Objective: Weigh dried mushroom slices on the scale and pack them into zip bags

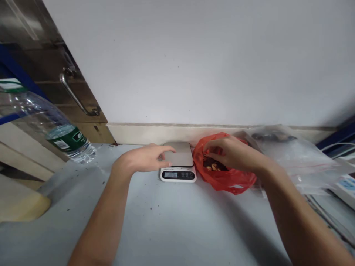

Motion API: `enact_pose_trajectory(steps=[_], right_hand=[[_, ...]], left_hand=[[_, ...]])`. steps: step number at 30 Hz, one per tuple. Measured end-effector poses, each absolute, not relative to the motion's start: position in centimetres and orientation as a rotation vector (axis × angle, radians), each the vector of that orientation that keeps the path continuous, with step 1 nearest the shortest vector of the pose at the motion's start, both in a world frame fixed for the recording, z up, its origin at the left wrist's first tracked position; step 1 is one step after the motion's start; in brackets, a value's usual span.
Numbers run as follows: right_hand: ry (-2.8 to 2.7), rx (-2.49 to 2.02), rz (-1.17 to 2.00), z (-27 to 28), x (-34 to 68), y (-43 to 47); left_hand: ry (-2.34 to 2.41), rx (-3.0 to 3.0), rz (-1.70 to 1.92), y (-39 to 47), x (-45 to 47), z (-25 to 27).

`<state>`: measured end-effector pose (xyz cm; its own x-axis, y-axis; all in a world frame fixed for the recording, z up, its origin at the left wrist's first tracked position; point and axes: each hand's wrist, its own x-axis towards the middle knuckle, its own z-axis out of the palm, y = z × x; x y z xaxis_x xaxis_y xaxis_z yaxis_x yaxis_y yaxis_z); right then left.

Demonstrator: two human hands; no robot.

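A small kitchen scale stands against the wall, its display reading what looks like 0.0. My left hand is at the left side of the scale's plate, thumb and fingers apart with nothing between them. To the right of the scale sits an open red plastic bag holding dark and light brown dried pieces. Over the bag's mouth, my right hand reaches in with its fingers drawn together. What its fingertips hold, if anything, cannot be made out.
A water bottle stands at the left, near a metal door handle. Clear plastic bags lie right of the red bag, with cables beyond. A white wall closes off the table's back.
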<state>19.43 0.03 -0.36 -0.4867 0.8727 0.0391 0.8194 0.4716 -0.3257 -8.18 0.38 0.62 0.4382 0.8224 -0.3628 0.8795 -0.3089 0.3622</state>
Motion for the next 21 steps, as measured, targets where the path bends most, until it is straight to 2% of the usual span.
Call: enact_pose_trajectory(steps=[14,21], right_hand=[[-2.581,-1.526,0.293,1.3,21.0,-1.0],[-2.563,-1.580,0.444,1.3,21.0,-1.3]], left_hand=[[1.409,2.230,-0.175,-0.6,-6.9,1.6],[1.411,2.224,-0.172,-1.3,-6.6,2.1]])
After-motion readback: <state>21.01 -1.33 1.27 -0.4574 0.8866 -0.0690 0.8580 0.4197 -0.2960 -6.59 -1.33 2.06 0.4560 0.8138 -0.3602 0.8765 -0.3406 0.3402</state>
